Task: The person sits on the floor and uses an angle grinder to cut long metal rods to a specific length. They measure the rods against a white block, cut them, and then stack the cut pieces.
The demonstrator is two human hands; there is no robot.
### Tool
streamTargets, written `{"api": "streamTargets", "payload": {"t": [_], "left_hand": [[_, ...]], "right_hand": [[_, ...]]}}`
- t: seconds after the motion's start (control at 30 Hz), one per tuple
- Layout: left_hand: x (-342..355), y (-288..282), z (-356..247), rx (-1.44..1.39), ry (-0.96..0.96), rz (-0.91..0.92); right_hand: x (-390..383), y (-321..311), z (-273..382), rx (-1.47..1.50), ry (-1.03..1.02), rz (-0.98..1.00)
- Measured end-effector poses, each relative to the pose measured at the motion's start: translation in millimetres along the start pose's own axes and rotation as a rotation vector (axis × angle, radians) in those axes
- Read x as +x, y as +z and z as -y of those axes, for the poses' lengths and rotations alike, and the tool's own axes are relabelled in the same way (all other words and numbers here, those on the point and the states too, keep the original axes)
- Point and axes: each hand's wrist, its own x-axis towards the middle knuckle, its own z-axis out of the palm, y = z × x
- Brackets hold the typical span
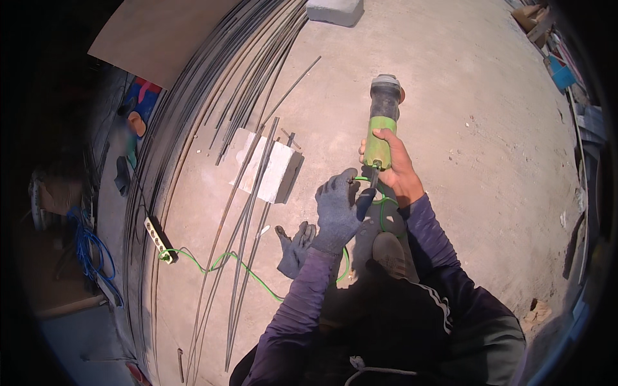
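Note:
My bare right hand (397, 168) is wrapped round the rear of a green and black angle grinder (382, 132). The grinder's head points away from me, and part of an orange-brown disc shows at its right side. A green power cord (226, 255) runs from the grinder's tail. My left hand (339, 209), in a grey-blue work glove, is curled just behind the tail and closed on the cord there; its fingertips are partly hidden. A second grey glove (297, 248) lies on the ground beside my left wrist.
Long steel rods (254, 58) spread along the left, some resting across a white block (275, 168). A power strip (158, 239) with the green plug in it lies beyond them. Blue cable (93, 248) is heaped at far left. Another block (335, 10) sits at the top.

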Motion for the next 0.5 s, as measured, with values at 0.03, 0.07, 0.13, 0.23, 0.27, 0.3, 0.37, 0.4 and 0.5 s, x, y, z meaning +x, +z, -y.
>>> {"api": "streamTargets", "payload": {"t": [0.03,0.07,0.13,0.23,0.27,0.3,0.37,0.4,0.5], "left_hand": [[5,6,-3,-0.025,0.006,0.015],[10,11,-6,-0.049,0.012,0.029],[17,20,-6,-0.079,0.013,0.041],[23,29,-4,-0.077,-0.004,0.049],[26,26,-12,-0.066,-0.012,0.062],[29,26,-17,-0.054,-0.019,0.076],[29,32,-12,0.023,0.021,0.052],[29,34,-10,0.06,0.043,0.041],[29,39,-5,0.156,0.143,0.004]], "right_hand": [[-2,0,1,-0.001,-0.007,-0.007],[-6,-1,2,-0.003,-0.013,-0.014],[-11,-2,3,-0.007,-0.013,-0.041],[-15,-6,7,-0.01,0.021,-0.08],[-17,-9,10,-0.008,0.042,-0.079],[-18,-12,13,-0.006,0.062,-0.077],[-18,-17,10,0.02,0.049,-0.091],[-17,-18,7,0.033,0.04,-0.1],[-16,-23,1,-0.032,-0.031,-0.127]]}}
